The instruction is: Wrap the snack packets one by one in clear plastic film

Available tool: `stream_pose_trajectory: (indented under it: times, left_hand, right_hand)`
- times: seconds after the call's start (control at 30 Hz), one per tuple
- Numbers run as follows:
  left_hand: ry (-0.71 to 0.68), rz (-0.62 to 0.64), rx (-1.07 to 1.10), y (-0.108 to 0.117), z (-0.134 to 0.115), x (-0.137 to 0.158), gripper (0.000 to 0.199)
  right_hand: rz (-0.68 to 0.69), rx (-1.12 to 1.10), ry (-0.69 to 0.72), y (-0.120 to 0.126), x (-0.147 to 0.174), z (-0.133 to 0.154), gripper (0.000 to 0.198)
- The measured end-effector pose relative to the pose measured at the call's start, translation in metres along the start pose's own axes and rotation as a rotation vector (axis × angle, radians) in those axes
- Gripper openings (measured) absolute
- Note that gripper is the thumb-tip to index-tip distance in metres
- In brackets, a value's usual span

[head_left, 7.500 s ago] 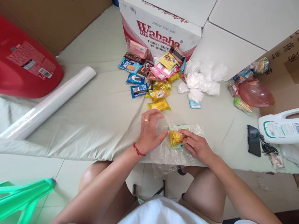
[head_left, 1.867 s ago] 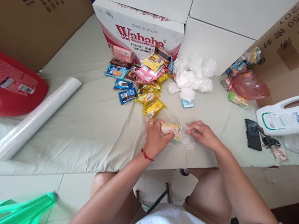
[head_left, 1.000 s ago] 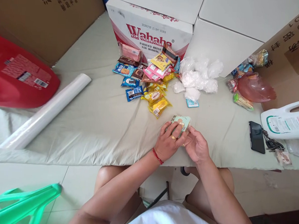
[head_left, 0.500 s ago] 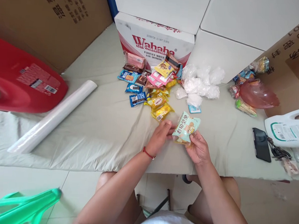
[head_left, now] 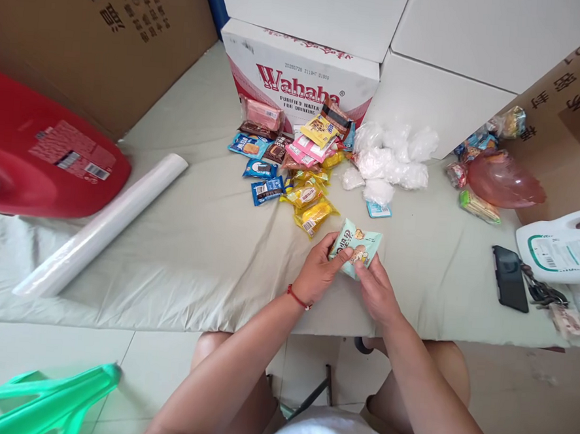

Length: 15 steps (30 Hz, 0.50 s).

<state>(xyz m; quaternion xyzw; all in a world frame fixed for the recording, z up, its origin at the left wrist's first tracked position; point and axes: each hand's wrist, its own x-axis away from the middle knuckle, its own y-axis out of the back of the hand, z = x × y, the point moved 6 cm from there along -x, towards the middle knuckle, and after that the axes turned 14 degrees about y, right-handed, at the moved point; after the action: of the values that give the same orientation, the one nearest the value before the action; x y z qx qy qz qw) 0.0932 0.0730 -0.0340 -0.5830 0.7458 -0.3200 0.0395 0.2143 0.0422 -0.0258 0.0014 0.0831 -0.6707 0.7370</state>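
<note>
A mint-green snack packet [head_left: 363, 238] with a cartoon print is held between my two hands above the cloth near its front edge. My left hand [head_left: 320, 269], wearing a red cord bracelet, grips the packet's left side, thumb on top. On the right side, my right hand [head_left: 376, 289] pinches its lower edge. Just beyond my hands lie yellow snack packets [head_left: 314, 217]. Behind these is a pile of blue, pink and brown wrapped snacks [head_left: 308, 146]. Several bunched clear plastic bundles [head_left: 382, 162] sit to the right of the pile, with a light-blue packet [head_left: 379, 209] in front.
A Wahaha carton [head_left: 299, 73] stands at the back. On the left are a red jug [head_left: 43, 156] and a plastic roll [head_left: 103, 225]. A pink translucent bag [head_left: 503, 179], white jug [head_left: 563, 243], phone [head_left: 509, 277] and keys [head_left: 543, 295] lie on the right. A green stool [head_left: 53, 399] stands below.
My left hand has moved right and taken hold of the mint-green packet's left side. The packet has turned and now lies flatter between both hands.
</note>
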Motion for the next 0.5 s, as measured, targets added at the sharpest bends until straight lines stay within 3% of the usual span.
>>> stream_pose_trajectory:
  times: [0.13,0.27,0.33,0.47,0.5]
  left_hand:
    - [0.124,0.063,0.129,-0.005,0.004,0.007,0.041]
    - [0.166,0.116,-0.054,-0.006,0.006,0.013,0.038]
    - [0.138,0.122,-0.175,-0.003,0.004,0.016,0.034]
    - [0.149,0.109,-0.229,0.003,-0.002,0.019,0.03]
    - [0.157,0.103,-0.227,0.004,-0.003,0.02,0.03]
  right_hand:
    - [-0.02,0.189,-0.041,0.009,0.0,0.003,0.044]
    - [0.083,0.232,-0.188,0.039,0.001,0.014,0.04]
    - [-0.032,0.237,-0.219,0.081,0.0,0.024,0.041]
    - [-0.575,0.282,-0.205,0.202,-0.007,0.052,0.039]
    - [-0.628,0.3,-0.217,0.226,-0.012,0.057,0.033]
